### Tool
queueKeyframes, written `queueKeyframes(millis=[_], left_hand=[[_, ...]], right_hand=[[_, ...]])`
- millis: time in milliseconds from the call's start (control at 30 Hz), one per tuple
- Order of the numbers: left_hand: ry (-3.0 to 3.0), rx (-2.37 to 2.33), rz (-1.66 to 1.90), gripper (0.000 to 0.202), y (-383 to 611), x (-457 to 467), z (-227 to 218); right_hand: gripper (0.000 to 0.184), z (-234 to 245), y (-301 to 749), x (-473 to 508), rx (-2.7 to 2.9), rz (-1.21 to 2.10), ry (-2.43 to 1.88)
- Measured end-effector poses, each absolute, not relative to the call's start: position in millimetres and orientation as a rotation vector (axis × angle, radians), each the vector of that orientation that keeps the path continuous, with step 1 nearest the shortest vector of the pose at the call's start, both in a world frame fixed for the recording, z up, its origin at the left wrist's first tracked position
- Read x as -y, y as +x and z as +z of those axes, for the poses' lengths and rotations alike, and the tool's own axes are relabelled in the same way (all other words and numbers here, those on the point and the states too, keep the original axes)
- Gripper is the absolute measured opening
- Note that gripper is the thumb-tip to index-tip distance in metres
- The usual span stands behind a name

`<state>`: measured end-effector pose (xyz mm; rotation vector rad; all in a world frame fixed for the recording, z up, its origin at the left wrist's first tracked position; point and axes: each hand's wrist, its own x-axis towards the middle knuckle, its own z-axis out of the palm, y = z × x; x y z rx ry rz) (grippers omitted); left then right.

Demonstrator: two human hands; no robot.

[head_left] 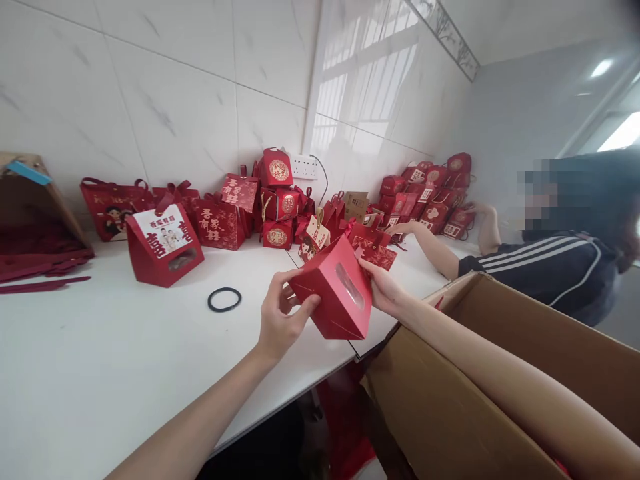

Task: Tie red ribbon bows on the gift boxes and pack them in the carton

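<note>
A red paper gift box [334, 293] with a clear oval window is tilted in the air above the table's front edge. My left hand [285, 313] grips its left side, thumb on the near face and fingers behind. On the far right side my right hand [381, 283] has its fingers closed round the box's edge. A similar red gift box [167, 247] with a white printed panel and ribbon handle stands on the table to the left. Between them lies a black elastic ring [225, 299].
Red gift boxes [278, 200] are stacked along the tiled wall, with another pile [435, 197] at the far right. A large open cardboard box [430, 380] is under my right forearm. A co-worker [545, 267] reaches toward the boxes. Dark red ribbons [45, 270] lie at left.
</note>
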<state>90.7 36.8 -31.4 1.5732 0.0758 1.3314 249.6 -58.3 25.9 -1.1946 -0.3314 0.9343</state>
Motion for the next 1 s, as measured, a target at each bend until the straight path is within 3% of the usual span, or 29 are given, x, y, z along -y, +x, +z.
queueKeyframes(millis=[133, 300, 600, 833, 1000], left_hand=[[1.428, -0.222, 1.347, 0.029, 87.1, -37.0, -23.4], [1.346, -0.227, 1.300, 0.028, 86.9, -39.7, -22.7], [1.480, -0.191, 1.231, 0.032, 87.9, -52.3, -35.4], [1.443, -0.199, 1.112, 0.030, 90.4, -47.2, -31.3], [1.734, -0.085, 0.996, 0.029, 91.2, -39.3, -37.6]], right_hand=[[0.017, 28.5, 243.2, 59.6, 0.307, 1.204, -1.315], [0.018, 28.8, 243.3, 61.2, 0.340, 1.255, -1.322], [0.010, 21.8, 249.2, 57.8, 0.413, 0.824, -1.343], [0.011, 41.1, 236.5, 74.0, 0.427, 0.852, -1.084], [0.036, 63.9, 225.9, 116.5, 0.664, 0.953, -1.309]])
